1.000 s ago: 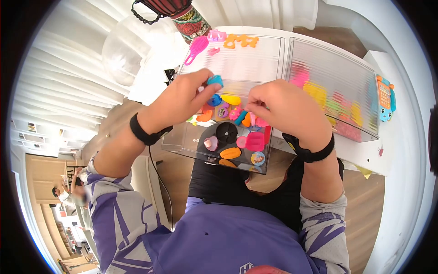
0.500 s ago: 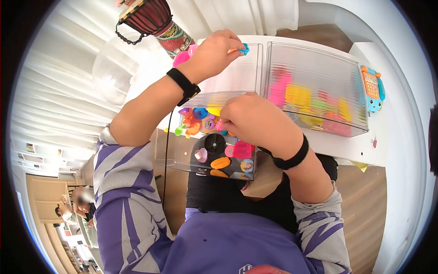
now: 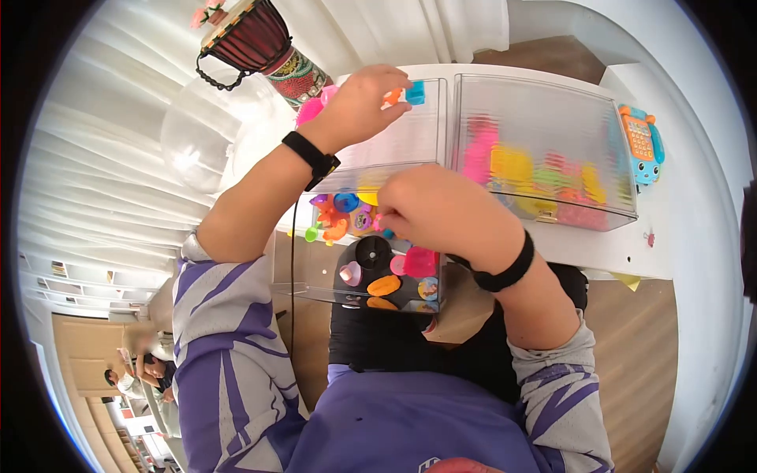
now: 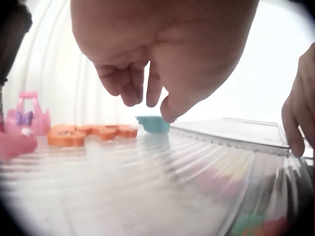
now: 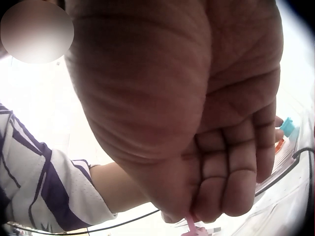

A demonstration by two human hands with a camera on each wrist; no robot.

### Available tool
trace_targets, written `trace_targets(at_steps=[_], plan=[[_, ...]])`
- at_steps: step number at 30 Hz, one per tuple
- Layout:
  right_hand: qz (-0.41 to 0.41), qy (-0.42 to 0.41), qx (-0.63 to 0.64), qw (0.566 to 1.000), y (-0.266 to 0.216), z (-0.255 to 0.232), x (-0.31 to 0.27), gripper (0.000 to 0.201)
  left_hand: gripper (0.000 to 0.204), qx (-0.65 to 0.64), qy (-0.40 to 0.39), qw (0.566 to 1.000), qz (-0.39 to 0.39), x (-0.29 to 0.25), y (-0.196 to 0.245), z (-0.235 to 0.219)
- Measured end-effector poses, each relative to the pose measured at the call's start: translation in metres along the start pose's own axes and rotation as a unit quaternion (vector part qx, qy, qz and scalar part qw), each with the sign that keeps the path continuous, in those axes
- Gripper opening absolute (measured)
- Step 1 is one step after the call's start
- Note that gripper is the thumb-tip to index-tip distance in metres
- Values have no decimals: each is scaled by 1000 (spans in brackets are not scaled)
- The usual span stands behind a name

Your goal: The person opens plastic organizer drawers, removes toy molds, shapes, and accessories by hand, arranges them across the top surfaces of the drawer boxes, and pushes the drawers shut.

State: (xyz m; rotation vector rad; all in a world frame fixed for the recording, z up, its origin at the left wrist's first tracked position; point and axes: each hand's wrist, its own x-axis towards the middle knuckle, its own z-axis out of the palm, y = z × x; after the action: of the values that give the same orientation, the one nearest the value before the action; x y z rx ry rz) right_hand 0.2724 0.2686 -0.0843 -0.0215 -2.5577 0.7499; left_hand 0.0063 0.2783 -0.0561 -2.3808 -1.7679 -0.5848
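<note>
Of two bins, left bin [image 3: 406, 146] and right bin [image 3: 544, 106], the left has one blue toy [image 3: 415, 93] on top, far right. Beside it, the left hand [image 3: 367, 102] has its fingers parted, holding nothing; the nearer right hand [image 3: 438, 201] pinches one pink toy [image 5: 196, 231].

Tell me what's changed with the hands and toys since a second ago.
The left hand moved away from the person, from over the open drawer to the clear box top. It seems to have let go of the teal toy, now resting there beside orange shapes. The right hand shifted leftward to a pink toy and seems to pinch it. The black round piece and toy phone stayed put.
</note>
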Motion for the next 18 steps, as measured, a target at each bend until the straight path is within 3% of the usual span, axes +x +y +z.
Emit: trace_targets(at_steps=[3,5,7,9,10,12,16,18], plan=[[9,12,69,997,6,-15,5,15,34,17,22,999,-17,-15,14,-37],[33,31,190,981,10,-25,11,13,31,31,31,999,-21,-33,30,-65],[54,47,242,968,6,-35,13,16,28,-66,-33,988,-137,-51,51,-91],[76,207,236,947,4,-33,17,17,26,-105,-56,979,-168,-67,70,-102],[75,205,239,946,4,-30,19,17,26,-156,-76,965,-196,-75,80,-104],[72,299,244,920,8,-25,22,17,27,-252,-113,928,-250,-87,91,-104],[83,278,239,927,2,-23,21,14,23,-321,-93,886,-323,-106,100,-90],[84,208,234,946,2,-18,19,17,21,-346,-90,866,-348,-115,102,-86]])
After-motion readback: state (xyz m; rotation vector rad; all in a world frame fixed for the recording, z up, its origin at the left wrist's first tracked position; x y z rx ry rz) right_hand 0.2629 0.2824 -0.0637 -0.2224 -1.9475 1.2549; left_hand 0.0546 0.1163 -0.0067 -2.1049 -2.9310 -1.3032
